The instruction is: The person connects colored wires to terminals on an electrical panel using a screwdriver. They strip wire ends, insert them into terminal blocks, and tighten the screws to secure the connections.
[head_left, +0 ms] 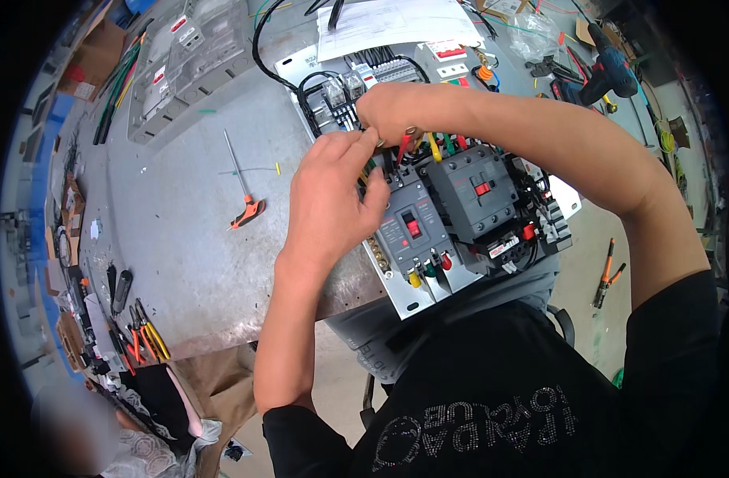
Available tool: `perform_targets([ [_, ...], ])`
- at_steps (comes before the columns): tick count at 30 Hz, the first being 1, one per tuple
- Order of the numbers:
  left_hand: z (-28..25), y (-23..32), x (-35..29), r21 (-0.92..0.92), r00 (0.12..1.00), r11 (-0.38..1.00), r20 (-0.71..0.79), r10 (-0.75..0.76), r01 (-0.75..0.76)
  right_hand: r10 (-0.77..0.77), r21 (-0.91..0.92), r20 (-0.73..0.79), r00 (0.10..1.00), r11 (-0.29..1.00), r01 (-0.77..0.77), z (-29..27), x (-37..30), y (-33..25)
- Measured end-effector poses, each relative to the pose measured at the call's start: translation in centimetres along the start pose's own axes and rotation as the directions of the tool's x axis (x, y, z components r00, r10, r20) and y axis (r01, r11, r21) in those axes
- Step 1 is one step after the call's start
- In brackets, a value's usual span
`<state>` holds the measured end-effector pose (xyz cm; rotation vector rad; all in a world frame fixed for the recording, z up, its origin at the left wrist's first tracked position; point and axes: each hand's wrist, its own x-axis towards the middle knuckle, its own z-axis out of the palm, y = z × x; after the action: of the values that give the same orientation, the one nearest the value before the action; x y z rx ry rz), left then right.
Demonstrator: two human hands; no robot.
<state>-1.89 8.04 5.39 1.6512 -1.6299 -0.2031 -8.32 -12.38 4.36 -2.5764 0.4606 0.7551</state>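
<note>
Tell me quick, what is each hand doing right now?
Left hand: fingers pinched at the coloured wires above the grey breaker; the exact grip cannot be told.
Right hand: curled shut at the same wires; what it holds cannot be told.

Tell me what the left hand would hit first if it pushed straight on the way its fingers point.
Most likely the right hand: the left hand points up and right, its fingertips almost at the right hand's fingers, above the red wire on the grey breaker. Depth is unclear; it might meet the wires first.

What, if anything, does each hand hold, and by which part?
Both the left hand and right hand pinch at the coloured wires above the grey breaker; the exact grip point is hidden by fingers.
</note>
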Motion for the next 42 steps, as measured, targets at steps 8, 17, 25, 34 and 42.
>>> perform_targets([
  [8, 0.6, 0.8, -1.0, 0.157, 0.992, 0.981, 0.059, 0.108, -0.116, 0.143, 0.089, 0.095, 0.985, 0.984, -0.152, -1.4, -2.0, -1.4],
  [17, 0.9, 2.5, -1.5, 0.375, 0.987, 0.921, 0.147, 0.058, -0.110, 0.119, 0.131, 0.089, 0.989, 0.983, -0.130, -1.0, -2.1, -1.1],
  [25, -1.8, 2.1, 2.5, -0.072, 0.987, 0.989, -0.093, -0.132, 0.126, -0.062, 0.381, 0.179, 0.982, 0.924, -0.011, -2.8, -2.8, 2.5],
  [34, -0.8, 4.0, 6.5, -0.161, 0.963, 0.953, 0.131, -0.236, 0.255, -0.199, 0.584, -0.004, 0.980, 0.795, 0.164, -2.1, -4.2, 6.1],
  [42, 1.2, -2.4, 8.6, -0.097, 0.886, 0.881, 0.047, -0.460, 0.463, -0.080, 0.214, 0.017, 0.997, 0.974, 0.075, -2.1, -4.6, 2.7],
])
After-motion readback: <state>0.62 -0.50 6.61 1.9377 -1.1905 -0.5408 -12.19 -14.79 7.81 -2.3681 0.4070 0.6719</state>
